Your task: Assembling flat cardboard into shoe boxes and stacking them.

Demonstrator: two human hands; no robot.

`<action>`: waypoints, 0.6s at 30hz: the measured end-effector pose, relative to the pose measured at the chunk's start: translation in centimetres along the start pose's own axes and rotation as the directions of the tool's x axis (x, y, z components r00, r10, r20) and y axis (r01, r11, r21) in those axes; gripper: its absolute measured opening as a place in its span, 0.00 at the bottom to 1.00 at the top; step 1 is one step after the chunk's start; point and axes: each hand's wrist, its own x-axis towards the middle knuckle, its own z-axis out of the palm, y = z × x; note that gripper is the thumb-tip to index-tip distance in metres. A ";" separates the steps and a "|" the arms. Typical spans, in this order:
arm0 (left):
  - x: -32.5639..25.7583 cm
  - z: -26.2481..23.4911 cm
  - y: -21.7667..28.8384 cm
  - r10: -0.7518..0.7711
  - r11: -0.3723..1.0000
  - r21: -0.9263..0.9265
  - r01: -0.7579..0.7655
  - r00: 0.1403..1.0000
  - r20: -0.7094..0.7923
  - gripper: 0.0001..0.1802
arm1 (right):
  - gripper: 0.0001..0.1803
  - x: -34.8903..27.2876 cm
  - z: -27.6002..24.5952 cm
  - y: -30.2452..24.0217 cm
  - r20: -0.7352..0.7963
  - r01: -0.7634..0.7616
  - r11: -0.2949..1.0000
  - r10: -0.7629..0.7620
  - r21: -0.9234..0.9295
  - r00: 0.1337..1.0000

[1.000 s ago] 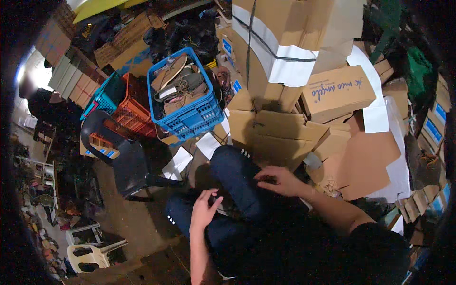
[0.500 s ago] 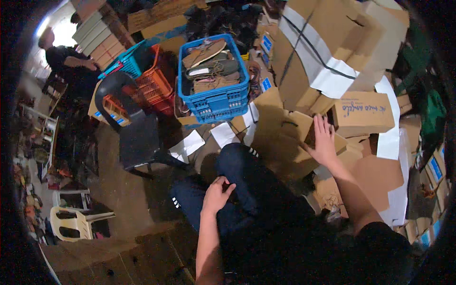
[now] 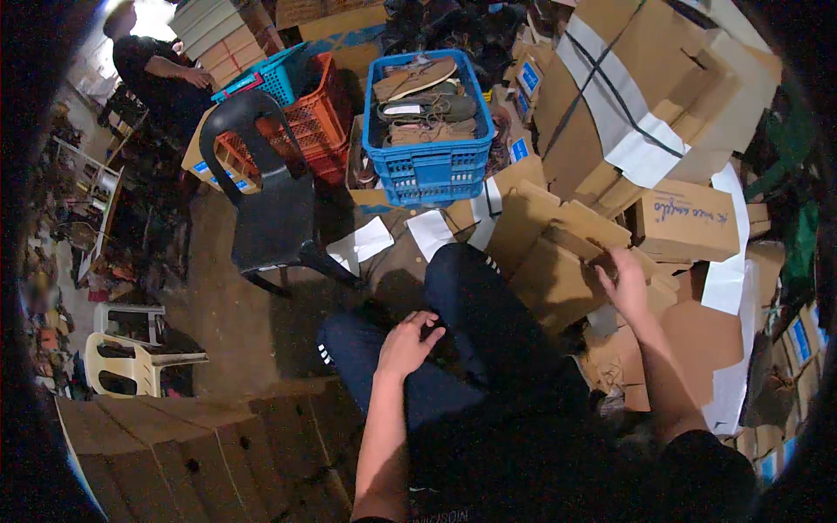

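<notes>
My right hand (image 3: 626, 286) is at the right side of an open brown cardboard box (image 3: 558, 277), its fingers bent over the edge and the thumb apart. Some fingertips are hidden there, but the hand appears to grip the cardboard. The box leans beside my right knee with its flaps folded at odd angles. My left hand (image 3: 408, 343) lies on my dark trousers near the knee, holding nothing, fingers loosely bent and thumb apart. A closed shoe box (image 3: 684, 220) sits just beyond my right hand.
Ahead stands a blue plastic crate (image 3: 427, 166) of shoes, with white paper sheets (image 3: 362, 247) before it. Left of it are a black chair (image 3: 275, 218) and orange crate (image 3: 305, 126); a person (image 3: 161, 74) is farther back. A large strapped carton (image 3: 610, 96) rises at right.
My right hand has gone from spread over the box opening to bent around its edge, and the box's flaps have shifted. My left hand stays on my leg. The view has swung left.
</notes>
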 end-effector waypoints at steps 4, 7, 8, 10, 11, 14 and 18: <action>-0.1 0.5 -0.7 0.049 0.998 -0.023 -0.050 0.998 -0.026 0.19 | 0.19 2.7 -1.6 0.2 0.102 -0.127 0.989 0.120 0.072 0.988; 0.6 0.6 -0.5 0.064 0.998 -0.009 -0.065 0.998 -0.015 0.18 | 0.11 3.9 -1.9 2.7 0.172 -0.148 0.986 0.133 0.079 0.976; 0.6 0.6 -0.4 0.063 0.998 -0.013 -0.063 0.998 -0.020 0.18 | 0.09 4.3 -1.5 3.4 0.105 -0.062 0.990 0.049 0.129 0.993; 0.3 0.3 -0.4 0.064 0.997 -0.049 -0.065 0.997 -0.034 0.18 | 0.09 5.9 -3.4 0.3 0.003 -0.011 0.989 0.011 0.148 1.000; 0.2 0.3 -0.3 0.062 0.997 -0.053 -0.064 0.997 -0.036 0.18 | 0.10 6.6 -4.4 -0.7 -0.107 0.030 0.987 -0.013 0.158 0.994; 0.1 0.2 -0.1 0.045 0.997 -0.066 -0.047 0.998 -0.042 0.17 | 0.11 9.9 -6.9 -1.3 -0.174 0.075 0.989 -0.053 0.127 0.983; 0.2 -0.1 -0.4 0.060 0.995 -0.079 -0.066 0.995 -0.076 0.16 | 0.10 14.0 -13.2 -5.7 -0.296 0.200 0.967 -0.147 0.157 0.944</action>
